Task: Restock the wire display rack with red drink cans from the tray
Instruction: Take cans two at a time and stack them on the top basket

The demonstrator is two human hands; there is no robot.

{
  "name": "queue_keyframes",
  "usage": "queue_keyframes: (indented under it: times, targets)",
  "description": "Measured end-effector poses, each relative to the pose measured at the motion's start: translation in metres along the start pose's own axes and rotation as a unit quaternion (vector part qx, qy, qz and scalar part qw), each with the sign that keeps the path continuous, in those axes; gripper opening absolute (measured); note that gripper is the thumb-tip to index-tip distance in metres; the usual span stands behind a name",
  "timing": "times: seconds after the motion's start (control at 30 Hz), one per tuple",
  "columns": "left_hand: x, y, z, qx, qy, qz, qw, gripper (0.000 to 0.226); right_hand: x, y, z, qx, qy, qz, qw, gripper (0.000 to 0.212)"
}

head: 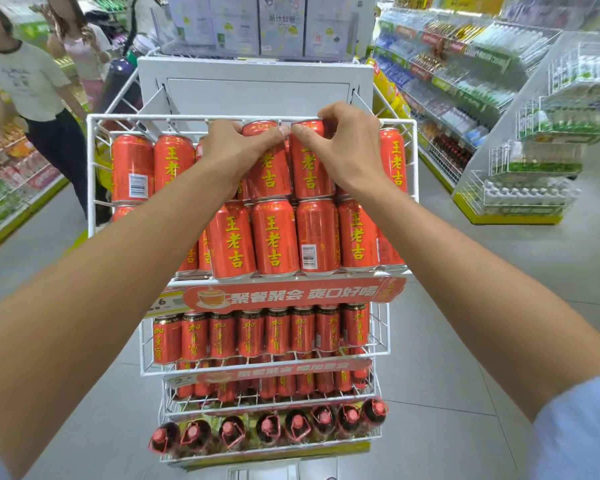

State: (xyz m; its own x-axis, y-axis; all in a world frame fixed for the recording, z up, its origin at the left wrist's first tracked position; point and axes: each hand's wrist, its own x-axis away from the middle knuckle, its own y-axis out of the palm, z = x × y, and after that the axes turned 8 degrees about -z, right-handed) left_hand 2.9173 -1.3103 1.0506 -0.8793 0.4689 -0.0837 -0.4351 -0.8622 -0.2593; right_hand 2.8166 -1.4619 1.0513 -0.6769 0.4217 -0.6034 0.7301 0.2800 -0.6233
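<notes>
Both grips clamped at top tier of white wire display rack: left hand on upright red drink can, right hand on neighbouring red can just right, axes vertical, touching side by side.

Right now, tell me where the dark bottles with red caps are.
Head view, bottom centre: the dark red-capped bottles fill the lowest tier of the wire rack, directly below the lowest shelf of red cans.
</notes>
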Motion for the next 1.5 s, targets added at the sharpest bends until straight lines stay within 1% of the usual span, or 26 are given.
queue_keyframes:
  times: [0.07,0.1,0.2,0.3,0.37,0.47,0.5,0.53,0.63,0.67,0.73,0.83,0.9,0.93,1.0,1.03,1.1,1.2,1.3,1.4,1.5]
  targets:
    - [0.001,0.002,0.000,-0.004,0.005,-0.010,1.000,0.053,-0.001,0.001,0.000,0.016,-0.005,0.001,1.000,0.054]
    - [0.001,0.003,-0.001,-0.010,0.009,-0.012,1.000,0.050,-0.001,0.001,0.001,0.021,-0.008,0.003,1.000,0.054]
    - [0.001,0.002,-0.002,-0.021,0.015,-0.021,0.999,0.051,0.000,0.004,0.001,0.041,-0.018,0.004,0.999,0.053]
    - [0.004,0.002,-0.002,-0.020,0.017,-0.034,0.999,0.047,0.003,0.005,0.005,0.067,-0.036,0.002,0.997,0.048]
    - [0.008,0.001,-0.001,-0.026,0.017,-0.027,0.999,0.052,0.006,0.005,0.006,0.073,-0.041,-0.003,0.996,0.046]
    - [0.012,0.000,-0.003,-0.033,0.008,0.010,0.999,0.083,0.007,0.002,0.007,0.071,-0.048,-0.009,0.996,0.046]
    - [0.012,0.001,-0.003,-0.039,0.009,0.020,0.999,0.089,0.008,0.001,0.007,0.075,-0.050,-0.013,0.996,0.046]
    - [0.013,0.003,-0.004,-0.046,0.014,0.024,0.999,0.089,0.009,0.000,0.007,0.081,-0.051,-0.018,0.995,0.046]
    - [0.016,0.011,-0.003,-0.095,0.027,0.040,0.994,0.070,0.012,-0.004,0.006,0.088,-0.047,-0.028,0.995,0.045]
    - [0.016,0.012,-0.003,-0.114,0.030,0.050,0.992,0.067,0.012,-0.006,0.005,0.092,-0.041,-0.034,0.994,0.045]
    - [0.018,0.013,-0.001,-0.156,0.033,0.062,0.985,0.070,0.012,-0.010,0.001,0.109,-0.032,-0.054,0.992,0.044]
    - [0.025,0.010,0.010,-0.203,0.022,0.031,0.978,0.074,0.013,-0.023,-0.008,0.150,-0.034,-0.096,0.983,0.046]
    - [0.033,0.007,0.016,-0.224,0.022,0.005,0.974,0.069,0.016,-0.034,-0.012,0.175,-0.051,-0.114,0.977,0.047]
    - [0.038,0.005,0.017,-0.245,0.024,-0.004,0.969,0.062,0.019,-0.040,-0.012,0.186,-0.061,-0.124,0.973,0.048]
    - [0.053,0.000,0.020,-0.315,0.041,-0.022,0.948,0.045,0.026,-0.051,-0.009,0.206,-0.082,-0.155,0.963,0.049]
    - [0.061,-0.003,0.020,-0.351,0.055,-0.038,0.934,0.043,0.031,-0.056,-0.006,0.217,-0.094,-0.174,0.956,0.049]
    - [0.079,-0.006,0.019,-0.419,0.084,-0.068,0.902,0.047,0.046,-0.067,-0.003,0.233,-0.108,-0.219,0.941,0.049]
    - [0.107,-0.004,0.018,-0.515,0.122,-0.095,0.843,0.057,0.079,-0.084,0.002,0.255,-0.108,-0.270,0.922,0.064]
    - [0.139,0.011,0.020,-0.569,0.159,-0.130,0.797,0.055,0.119,-0.100,0.011,0.261,-0.088,-0.305,0.912,0.073]
    - [0.171,0.034,0.017,-0.568,0.199,-0.193,0.775,0.055,0.160,-0.119,0.021,0.267,-0.055,-0.326,0.905,0.073]
    - [0.203,0.063,-0.002,-0.538,0.212,-0.245,0.778,0.059,0.207,-0.137,0.037,0.271,-0.001,-0.338,0.901,0.078]
